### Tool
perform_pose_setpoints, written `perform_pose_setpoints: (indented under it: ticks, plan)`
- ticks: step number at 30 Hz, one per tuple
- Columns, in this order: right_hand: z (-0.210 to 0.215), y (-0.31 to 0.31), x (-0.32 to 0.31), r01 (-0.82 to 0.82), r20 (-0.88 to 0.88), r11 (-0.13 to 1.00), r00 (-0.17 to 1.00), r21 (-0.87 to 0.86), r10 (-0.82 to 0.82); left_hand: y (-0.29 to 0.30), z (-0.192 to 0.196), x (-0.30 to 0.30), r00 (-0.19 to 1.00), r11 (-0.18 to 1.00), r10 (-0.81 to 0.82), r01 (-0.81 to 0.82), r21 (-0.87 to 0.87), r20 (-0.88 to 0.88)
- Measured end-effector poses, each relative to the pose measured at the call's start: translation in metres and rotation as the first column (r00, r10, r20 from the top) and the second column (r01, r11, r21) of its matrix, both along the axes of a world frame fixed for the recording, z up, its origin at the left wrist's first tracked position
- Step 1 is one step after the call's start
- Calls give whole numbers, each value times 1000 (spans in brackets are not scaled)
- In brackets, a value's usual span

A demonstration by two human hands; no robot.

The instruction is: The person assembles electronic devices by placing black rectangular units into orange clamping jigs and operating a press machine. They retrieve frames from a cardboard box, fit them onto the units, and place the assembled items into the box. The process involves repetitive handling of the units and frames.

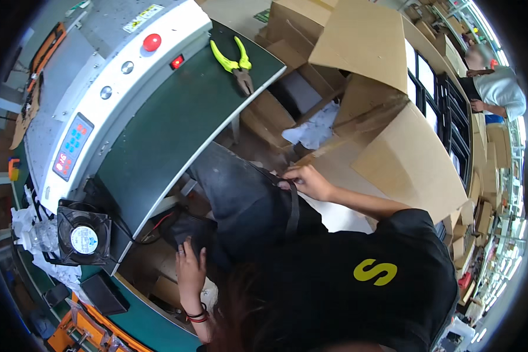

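My right hand is closed over my lap, its fingers pinched on a dark strap that hangs down over my dark trousers. Lower and further left, my left hand has its fingers stretched out and slightly apart. It rests against dark cloth beside my leg, and nothing shows in its grasp. Dark bands circle the left wrist.
A white machine with buttons and a lit display stands at left. Its green worktop carries yellow-handled pliers. A black fan sits at the near end. An open cardboard box stands right; another person is far right.
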State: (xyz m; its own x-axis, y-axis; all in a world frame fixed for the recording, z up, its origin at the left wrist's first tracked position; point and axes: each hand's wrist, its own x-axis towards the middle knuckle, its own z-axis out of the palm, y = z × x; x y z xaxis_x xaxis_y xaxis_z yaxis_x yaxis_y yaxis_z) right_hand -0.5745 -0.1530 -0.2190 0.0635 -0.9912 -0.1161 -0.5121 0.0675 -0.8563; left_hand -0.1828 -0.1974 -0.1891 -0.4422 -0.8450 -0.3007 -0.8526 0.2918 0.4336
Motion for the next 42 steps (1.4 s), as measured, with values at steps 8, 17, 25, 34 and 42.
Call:
perform_pose_setpoints:
  ticks: [8,17,25,34,42]
  plan:
    - [12,-22,7,208,-74,972,977,106,-200,-2,-3,4,999,1000,7,-6,-23,44]
    - [34,-92,125,-242,203,958,941,-153,270,-19,-6,-22,971,967,-228,234,101,-69]
    - [-24,-91,254,-514,486,844,705,-152,516,-21,-25,8,977,985,-175,173,22,121]
    - [-43,-101,238,-525,428,832,719,-181,547,-22,-9,1,971,977,-209,203,58,113]
    - [3,-99,220,-380,376,904,822,-195,427,-34,13,1,982,975,-183,186,-118,39]
